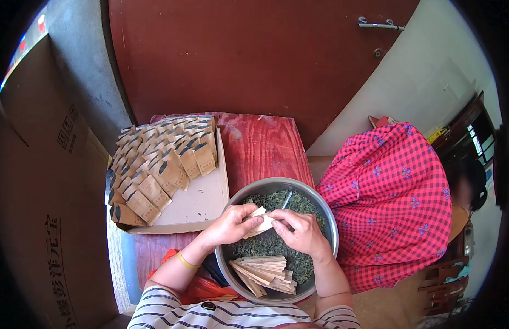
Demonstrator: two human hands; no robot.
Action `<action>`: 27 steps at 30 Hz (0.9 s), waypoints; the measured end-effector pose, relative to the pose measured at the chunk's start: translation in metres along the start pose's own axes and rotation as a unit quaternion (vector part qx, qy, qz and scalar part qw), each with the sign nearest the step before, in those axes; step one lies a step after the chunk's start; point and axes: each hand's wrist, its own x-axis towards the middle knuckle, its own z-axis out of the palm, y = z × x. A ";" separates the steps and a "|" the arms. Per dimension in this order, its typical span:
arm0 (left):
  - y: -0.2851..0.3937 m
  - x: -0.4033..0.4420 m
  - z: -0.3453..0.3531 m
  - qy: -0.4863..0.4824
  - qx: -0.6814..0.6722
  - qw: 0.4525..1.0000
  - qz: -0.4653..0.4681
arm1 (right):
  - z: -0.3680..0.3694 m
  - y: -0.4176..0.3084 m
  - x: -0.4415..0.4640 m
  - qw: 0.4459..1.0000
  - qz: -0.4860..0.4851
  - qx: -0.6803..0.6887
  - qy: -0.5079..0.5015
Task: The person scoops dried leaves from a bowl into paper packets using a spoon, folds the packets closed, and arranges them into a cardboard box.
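Observation:
My left hand (235, 223) pinches a small kraft paper bag (259, 226) above a metal basin. The fingers of my right hand (300, 231) close on the bag's right edge. Dark green dried leaves (238, 245) fill much of the basin (332, 230). A spoon (287, 199) with a pale handle leans in the leaves just beyond my hands; its lower end is hidden. Nearer to me, a stack of flat paper bags (263, 272) rests on the leaves inside the basin.
A shallow cardboard tray (199, 211) on the red wooden table (260, 145) holds many upright filled bags (166, 159). A large cardboard box (46, 192) stands at left. At right sits a person in red checked cloth (391, 203). Behind is a red-brown door (238, 55).

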 end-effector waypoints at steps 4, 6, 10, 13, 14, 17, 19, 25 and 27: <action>-0.001 0.000 0.000 -0.008 -0.004 1.000 -0.014 | 0.000 0.001 -0.001 1.000 -0.001 -0.013 -0.023; -0.003 0.001 0.000 0.004 -0.017 1.000 -0.006 | -0.001 0.002 -0.001 1.000 0.020 0.002 0.023; -0.001 0.001 -0.001 0.011 0.004 1.000 -0.013 | -0.014 0.010 -0.001 0.994 0.097 -0.013 -0.041; -0.001 0.002 0.001 0.028 0.028 0.999 0.013 | -0.016 0.029 -0.004 0.987 0.062 -0.075 -0.127; -0.005 0.003 0.001 0.037 0.018 0.999 0.033 | -0.014 0.031 -0.004 0.987 0.069 -0.065 -0.129; -0.006 0.002 0.001 0.050 0.002 0.998 0.034 | -0.009 0.024 0.000 0.981 0.145 -0.008 -0.129; -0.008 0.003 0.000 0.056 -0.005 0.998 0.018 | -0.005 0.027 -0.001 0.973 0.185 0.018 -0.136; -0.018 0.008 -0.003 0.056 -0.155 0.984 0.070 | 0.012 0.027 0.000 0.968 0.217 0.109 -0.066; -0.020 0.009 -0.004 0.049 -0.167 0.982 0.074 | 0.016 0.034 -0.003 0.967 0.214 0.127 -0.046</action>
